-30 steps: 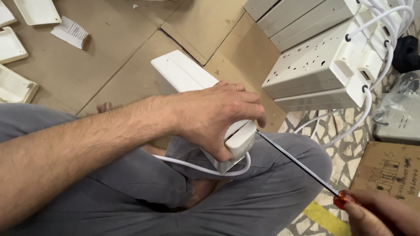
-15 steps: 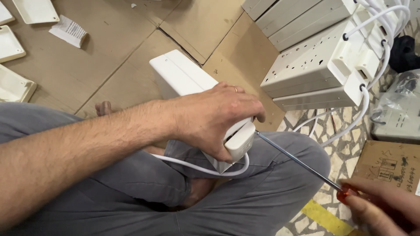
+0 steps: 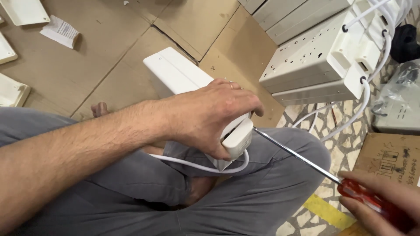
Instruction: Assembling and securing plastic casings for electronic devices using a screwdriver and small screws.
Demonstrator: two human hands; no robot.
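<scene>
Barely any change from a second ago: right hand [image 3: 385,205] has crept a little further into frame at bottom right, and the screwdriver [image 3: 302,158] tip sits at the same end of the power strip [image 3: 183,78].

Power strip: long white plastic box, lying across the lap on grey trousers [image 3: 245,205], far end pointing up-left over the cardboard sheets [image 3: 87,74]. Near end has a lighter end cap. White cable [image 3: 205,166] exits underneath and loops over the knee.

Left hand [image 3: 210,116] clamped over the near end of the strip, fingers wrapped across the top, thumb underneath by the end cap. Firm grip.

Right hand closed round the red handle of the screwdriver; the steel shaft runs up-left and the tip touches the end cap just beside the left fingers. Can't tell if it's seated in a screw.

Outward:
- Upper right: stack of finished power strips [image 3: 315,65], white, socket faces showing, cables plugged in and hanging down.
- Right edge: clear plastic bag [image 3: 400,102] over a white unit; contents otherwise unclear.
- Below that: brown cardboard box [image 3: 387,159], closed face toward camera.
- Left edge: white plastic covers [image 3: 11,89] lying on the cardboard, plus a folded paper slip [image 3: 59,31].
- Patterned tile floor [image 3: 326,120] between knee and stack.
</scene>
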